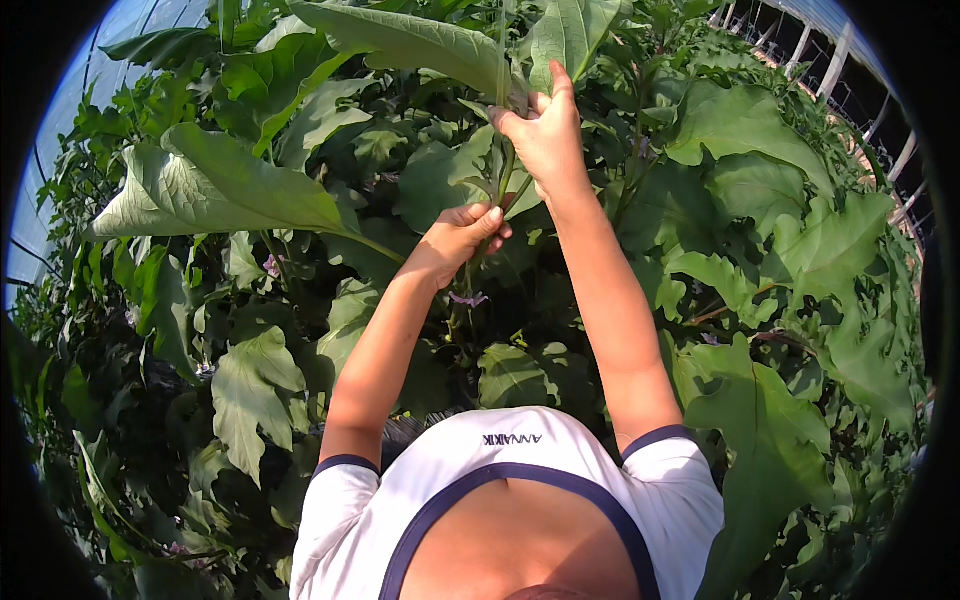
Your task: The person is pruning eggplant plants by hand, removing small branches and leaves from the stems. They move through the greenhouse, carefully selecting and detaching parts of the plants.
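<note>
An eggplant stem (pixel 507 171) rises in front of me, with a pale vertical twine (pixel 502 64) running beside its upper part. My left hand (pixel 466 234) pinches the stem low down, thumb on the near side. Higher up, my right hand (pixel 547 135) closes thumb and fingers around the top of the same stem, close to the twine; the leaves and fingers partly hide this grip. One broad leaf (pixel 420 45) spreads left from the stem top, and another leaf (pixel 574 34) stands above my right hand. Below my left hand hangs a purple flower (pixel 469 300).
Dense eggplant foliage (pixel 255 382) surrounds me, with a large leaf (pixel 217 191) reaching in from the left and a long leaf (pixel 765 442) close by my right arm. Plastic greenhouse sheeting (pixel 56 176) is at far left; pale posts (pixel 836 60) stand at upper right.
</note>
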A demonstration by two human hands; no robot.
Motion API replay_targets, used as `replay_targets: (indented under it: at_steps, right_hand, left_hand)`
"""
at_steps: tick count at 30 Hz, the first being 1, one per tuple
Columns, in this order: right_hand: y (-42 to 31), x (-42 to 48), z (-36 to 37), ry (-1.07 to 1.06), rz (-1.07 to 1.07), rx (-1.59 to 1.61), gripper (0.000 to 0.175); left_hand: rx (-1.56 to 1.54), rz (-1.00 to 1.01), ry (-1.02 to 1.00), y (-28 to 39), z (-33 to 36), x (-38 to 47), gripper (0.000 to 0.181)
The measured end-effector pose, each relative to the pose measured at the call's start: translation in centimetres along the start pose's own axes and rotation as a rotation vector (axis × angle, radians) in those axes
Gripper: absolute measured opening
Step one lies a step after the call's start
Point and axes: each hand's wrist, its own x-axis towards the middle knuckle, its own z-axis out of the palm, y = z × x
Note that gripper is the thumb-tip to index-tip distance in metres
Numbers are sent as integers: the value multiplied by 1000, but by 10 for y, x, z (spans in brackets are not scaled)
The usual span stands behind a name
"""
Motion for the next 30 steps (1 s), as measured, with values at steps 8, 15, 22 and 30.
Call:
replay_targets:
  at_steps: [8, 15, 22, 30]
  right_hand:
    - [-18, -51, -20, -115, -472, 192, 85]
    - [43, -68, -46, -371, 317, 199, 59]
    - [67, -85, -16, -403, 259, 336, 10]
    - [73, -84, -10, -498, 230, 333, 14]
  left_hand:
    - [-200, 268, 228, -10, 7, 4, 30]
    - [-15, 403, 509, 7, 17, 7, 15]
    - [350, 615, 848, -17, 21, -3, 22]
    - [830, 421, 1139, -28, 57, -35, 28]
